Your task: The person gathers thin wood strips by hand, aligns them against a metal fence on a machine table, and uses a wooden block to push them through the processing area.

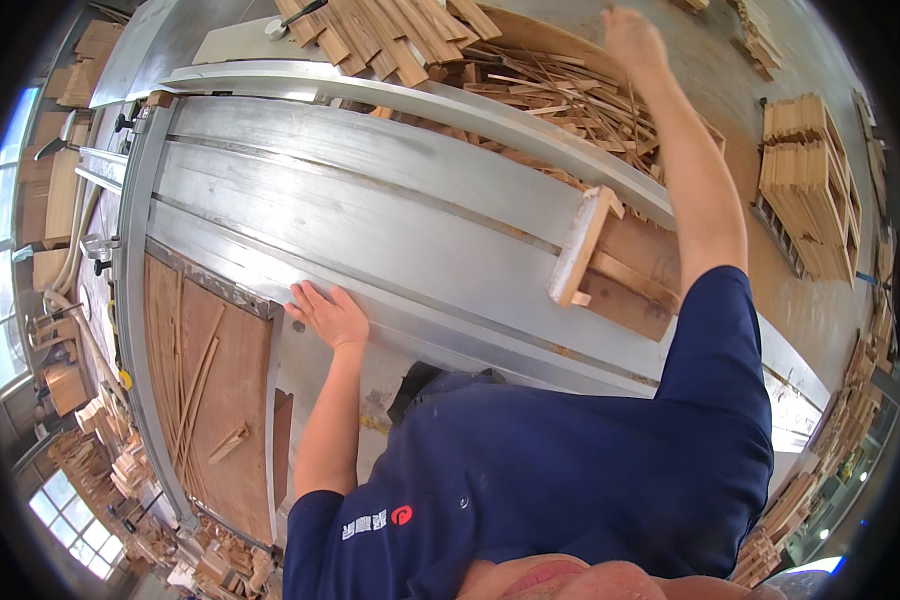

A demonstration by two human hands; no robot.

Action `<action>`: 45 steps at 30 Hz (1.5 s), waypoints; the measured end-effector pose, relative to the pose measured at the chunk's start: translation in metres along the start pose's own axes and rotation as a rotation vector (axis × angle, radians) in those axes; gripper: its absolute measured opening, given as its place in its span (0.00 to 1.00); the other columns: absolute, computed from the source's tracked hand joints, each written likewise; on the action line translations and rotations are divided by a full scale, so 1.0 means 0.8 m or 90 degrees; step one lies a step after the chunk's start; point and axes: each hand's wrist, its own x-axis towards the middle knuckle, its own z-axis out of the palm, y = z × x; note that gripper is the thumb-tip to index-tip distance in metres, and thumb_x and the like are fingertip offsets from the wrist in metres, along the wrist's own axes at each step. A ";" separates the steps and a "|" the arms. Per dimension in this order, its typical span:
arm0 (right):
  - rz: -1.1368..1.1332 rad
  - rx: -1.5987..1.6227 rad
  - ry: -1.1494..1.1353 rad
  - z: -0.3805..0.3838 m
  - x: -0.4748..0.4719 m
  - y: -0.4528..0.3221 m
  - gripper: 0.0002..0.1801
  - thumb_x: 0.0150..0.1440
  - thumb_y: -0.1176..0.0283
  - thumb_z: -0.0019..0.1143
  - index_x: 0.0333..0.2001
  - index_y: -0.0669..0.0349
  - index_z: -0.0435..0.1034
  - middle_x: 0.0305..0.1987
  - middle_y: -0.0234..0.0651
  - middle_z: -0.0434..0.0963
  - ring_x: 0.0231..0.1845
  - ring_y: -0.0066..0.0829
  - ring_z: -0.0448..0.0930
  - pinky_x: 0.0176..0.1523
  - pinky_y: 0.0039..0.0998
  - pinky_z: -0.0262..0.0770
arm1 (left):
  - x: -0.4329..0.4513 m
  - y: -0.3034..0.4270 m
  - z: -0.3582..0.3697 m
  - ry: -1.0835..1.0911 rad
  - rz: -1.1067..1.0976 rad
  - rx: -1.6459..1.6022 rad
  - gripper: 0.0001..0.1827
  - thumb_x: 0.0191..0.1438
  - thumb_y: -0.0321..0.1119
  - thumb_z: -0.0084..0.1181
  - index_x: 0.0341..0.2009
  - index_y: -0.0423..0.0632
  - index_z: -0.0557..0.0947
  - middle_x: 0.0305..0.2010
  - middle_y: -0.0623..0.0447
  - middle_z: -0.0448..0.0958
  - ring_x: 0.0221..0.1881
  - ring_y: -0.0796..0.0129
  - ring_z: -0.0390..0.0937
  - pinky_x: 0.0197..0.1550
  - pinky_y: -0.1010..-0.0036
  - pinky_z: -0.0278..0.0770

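My left hand (333,315) rests at the near edge of a long metal sliding table (375,202) of what looks like a panel saw, its fingers spread and holding nothing. My right arm reaches far out past the table's far side. The right hand (634,41) is up beyond a bin of wood scraps (562,97), fingers curled; whether anything is between them is too small to tell. On the table's right part sits a wooden jig (630,262) with a pale end block (576,247), partly behind my right arm.
A metal crosscut fence (136,247) spans the table's left end. Thin wood strips (195,390) lie on a brown board (232,427) at left. Wood slats (390,34) are piled at the far side. Stacked wooden frames (802,180) stand on the floor at right.
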 end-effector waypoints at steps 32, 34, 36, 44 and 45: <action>0.801 1.024 0.194 0.086 -0.108 -0.012 0.08 0.69 0.69 0.56 0.45 0.61 0.75 0.39 0.38 0.80 0.35 0.31 0.82 0.37 0.33 0.85 | 0.184 -0.084 -0.072 -0.064 -0.042 -0.007 0.39 0.70 0.45 0.47 0.77 0.33 0.60 0.85 0.35 0.48 0.84 0.26 0.30 0.83 0.43 0.38; 0.689 1.004 0.051 0.102 -0.039 -0.107 0.11 0.70 0.65 0.57 0.49 0.61 0.76 0.42 0.38 0.81 0.37 0.32 0.82 0.40 0.32 0.86 | 0.216 -0.103 -0.081 -0.055 -0.036 -0.011 0.38 0.70 0.44 0.49 0.76 0.33 0.60 0.84 0.35 0.49 0.83 0.26 0.32 0.83 0.42 0.39; 0.576 0.909 -0.094 0.110 0.013 -0.187 0.16 0.70 0.62 0.59 0.55 0.61 0.75 0.45 0.37 0.81 0.40 0.32 0.82 0.43 0.35 0.85 | 0.221 -0.111 -0.084 -0.044 -0.030 -0.021 0.38 0.70 0.43 0.50 0.76 0.34 0.61 0.84 0.34 0.50 0.83 0.25 0.32 0.83 0.42 0.39; 0.476 0.714 -0.404 0.196 0.149 -0.413 0.27 0.69 0.56 0.63 0.64 0.60 0.74 0.68 0.41 0.77 0.62 0.40 0.77 0.61 0.46 0.77 | 0.258 -0.145 -0.102 -0.009 -0.020 -0.006 0.36 0.67 0.41 0.54 0.73 0.32 0.64 0.82 0.34 0.55 0.83 0.25 0.36 0.82 0.43 0.42; 0.449 0.699 -0.390 0.217 0.156 -0.407 0.25 0.69 0.56 0.62 0.62 0.61 0.76 0.64 0.42 0.79 0.60 0.40 0.79 0.60 0.45 0.77 | 0.259 -0.140 -0.101 -0.006 -0.012 -0.012 0.36 0.67 0.41 0.54 0.73 0.32 0.65 0.81 0.34 0.55 0.83 0.25 0.36 0.82 0.43 0.43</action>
